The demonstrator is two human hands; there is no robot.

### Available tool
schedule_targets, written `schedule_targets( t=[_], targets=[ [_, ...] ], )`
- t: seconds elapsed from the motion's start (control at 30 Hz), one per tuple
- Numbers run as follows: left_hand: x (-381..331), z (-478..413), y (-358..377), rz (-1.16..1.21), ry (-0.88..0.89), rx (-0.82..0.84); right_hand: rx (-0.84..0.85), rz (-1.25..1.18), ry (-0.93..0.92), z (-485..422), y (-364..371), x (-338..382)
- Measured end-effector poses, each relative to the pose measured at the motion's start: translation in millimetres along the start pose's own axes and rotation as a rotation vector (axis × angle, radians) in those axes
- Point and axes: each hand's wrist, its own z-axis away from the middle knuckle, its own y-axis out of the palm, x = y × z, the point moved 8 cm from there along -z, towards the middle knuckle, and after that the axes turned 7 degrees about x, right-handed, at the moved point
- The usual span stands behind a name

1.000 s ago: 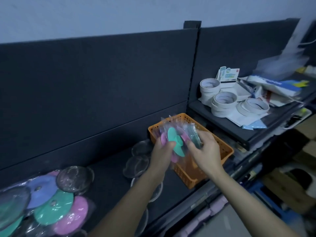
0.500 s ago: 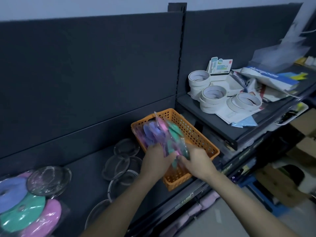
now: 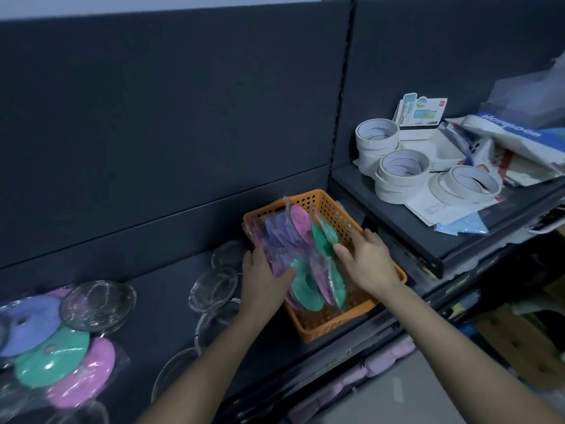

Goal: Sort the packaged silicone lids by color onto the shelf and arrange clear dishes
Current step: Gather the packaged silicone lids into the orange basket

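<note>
An orange perforated basket [image 3: 331,206] stands on the dark shelf [image 3: 153,304] and holds several packaged silicone lids [image 3: 301,258] in pink, purple and green, standing on edge. My left hand [image 3: 264,278] grips the bundle from its left side, thumb across a green lid. My right hand [image 3: 368,261] rests on the bundle's right side with fingers spread and fairly straight. A flat pack of blue, green and pink lids [image 3: 55,347] lies at the shelf's left. Several clear dishes [image 3: 214,289] lie between that pack and the basket.
A higher shelf [image 3: 428,228] to the right carries white tape rolls [image 3: 400,172], a small boxed item [image 3: 420,114], papers and plastic bags. Cardboard boxes [image 3: 526,341] sit on the floor at lower right. The dark back panel rises behind the basket.
The bundle of lids has gone down from above the basket into it. My right hand has shifted to the bundle's right side and loosened. The camera has swung left and closer.
</note>
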Motion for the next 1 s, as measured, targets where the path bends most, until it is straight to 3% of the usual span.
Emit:
schedule_targets(
  t=[0.3,1.0],
  targets=[
    [8,15,-15,0.082,0.044,0.001,-0.043,0.005,0.037,4,13,12],
    [71,66,-113,0.061,0.015,-0.006,-0.025,-0.021,-0.024,64,60,119]
  ],
)
